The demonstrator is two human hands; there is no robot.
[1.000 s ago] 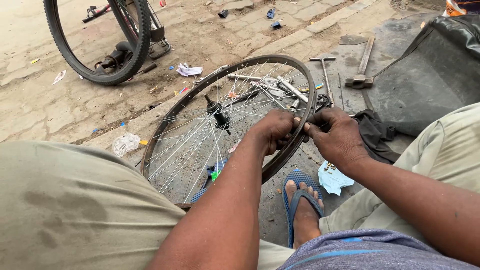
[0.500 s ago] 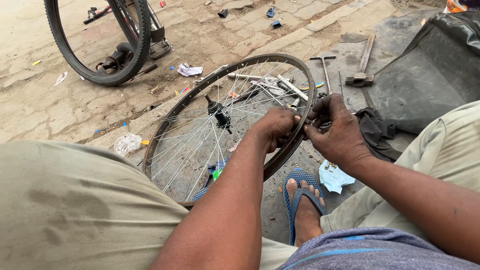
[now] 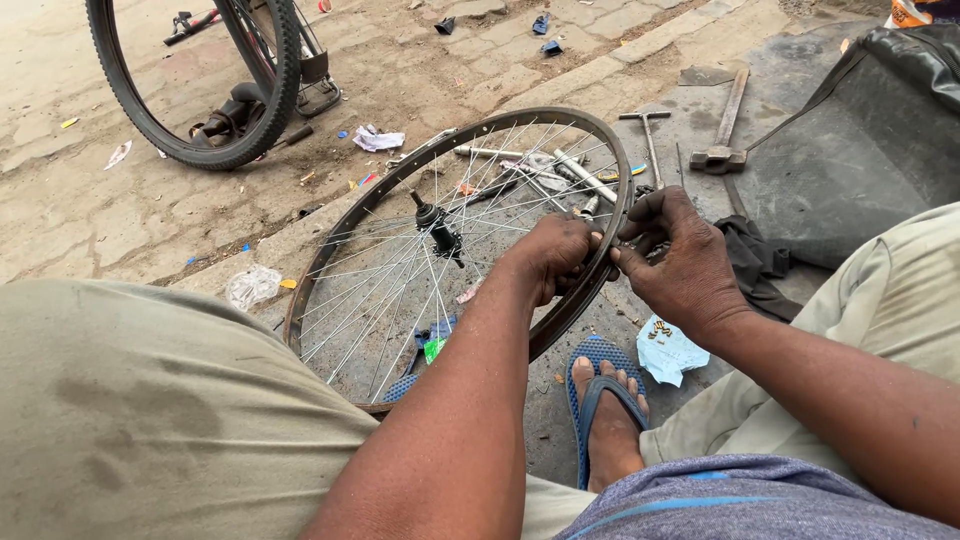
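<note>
Nearest the camera, a foot in a blue sandal [image 3: 600, 400] rests on the ground, with a scrap of pale paper [image 3: 668, 350] holding small brass bits just beside it. Above that, the bare wheel [image 3: 460, 250] stands tilted against the person's knee, tyre off, spokes and hub [image 3: 436, 222] exposed.

The left hand [image 3: 552, 255] wraps over the right-hand part of the rim, fingers closed around it. The right hand [image 3: 680, 265] meets it from outside, thumb and forefinger pinched narrow on something small at the rim; what it is cannot be told, since the fingers hide it.

The work looks like fine fitting at the rim, likely at a spoke end. To do it well, the left hand should keep the rim from turning or rocking, so the right can work squarely in line with the spoke, not at a slant. Small turns, with the part kept over the lap or the paper, would guard against dropping it into the litter.

Farther off lie a hammer [image 3: 722, 125], a T-handled tool [image 3: 648, 130] and loose tools behind the spokes; beyond, a bicycle [image 3: 225, 85] stands on the paving.
</note>
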